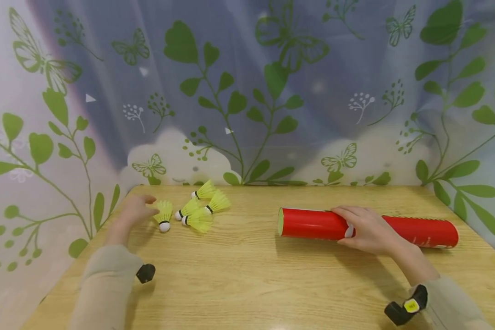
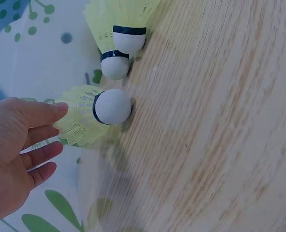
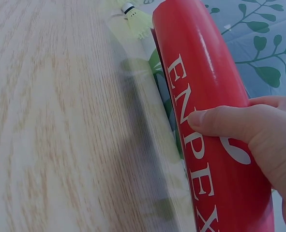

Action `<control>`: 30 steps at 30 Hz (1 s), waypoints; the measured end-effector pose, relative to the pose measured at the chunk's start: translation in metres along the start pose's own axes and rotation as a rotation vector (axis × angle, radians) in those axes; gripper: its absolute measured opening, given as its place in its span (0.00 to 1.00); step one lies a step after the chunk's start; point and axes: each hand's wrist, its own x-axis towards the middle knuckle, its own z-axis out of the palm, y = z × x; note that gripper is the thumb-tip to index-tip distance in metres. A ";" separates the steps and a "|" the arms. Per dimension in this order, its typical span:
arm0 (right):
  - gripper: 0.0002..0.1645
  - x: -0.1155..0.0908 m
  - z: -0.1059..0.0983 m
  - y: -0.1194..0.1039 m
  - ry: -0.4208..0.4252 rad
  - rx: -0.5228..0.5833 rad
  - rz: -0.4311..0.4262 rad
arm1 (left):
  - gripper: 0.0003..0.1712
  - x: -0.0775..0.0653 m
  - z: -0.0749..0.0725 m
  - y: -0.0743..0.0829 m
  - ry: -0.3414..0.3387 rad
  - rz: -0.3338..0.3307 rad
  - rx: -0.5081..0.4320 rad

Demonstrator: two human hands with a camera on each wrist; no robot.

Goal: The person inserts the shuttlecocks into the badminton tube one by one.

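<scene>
At the left of the head view, my left hand [image 1: 134, 211] is beside the nearest yellow shuttlecock [image 1: 163, 214], which has a white cork and a black band. Its fingers [image 2: 46, 153] are loosely extended and reach the skirt's edge; whether they touch it I cannot tell. My right hand [image 1: 369, 229] grips a red shuttlecock tube [image 1: 313, 223] around its middle, the thumb across the white lettering in the right wrist view. This tube lies crosswise, its pale green left end toward the shuttlecocks, with a shadow beneath it.
Several more yellow shuttlecocks [image 1: 217, 201] lie in a loose cluster right of the nearest one. The wooden table [image 1: 239, 279] ends at a patterned curtain [image 1: 247, 101] behind and at both sides. Each wrist carries a black device [image 1: 146, 273].
</scene>
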 end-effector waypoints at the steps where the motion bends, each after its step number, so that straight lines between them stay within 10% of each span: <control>1: 0.44 0.000 0.000 0.000 -0.001 0.001 0.000 | 0.29 0.001 0.001 0.000 -0.005 0.008 0.008; 30: 0.45 -0.001 -0.001 0.001 0.015 0.002 -0.012 | 0.15 -0.013 0.002 -0.014 -0.035 0.046 -0.050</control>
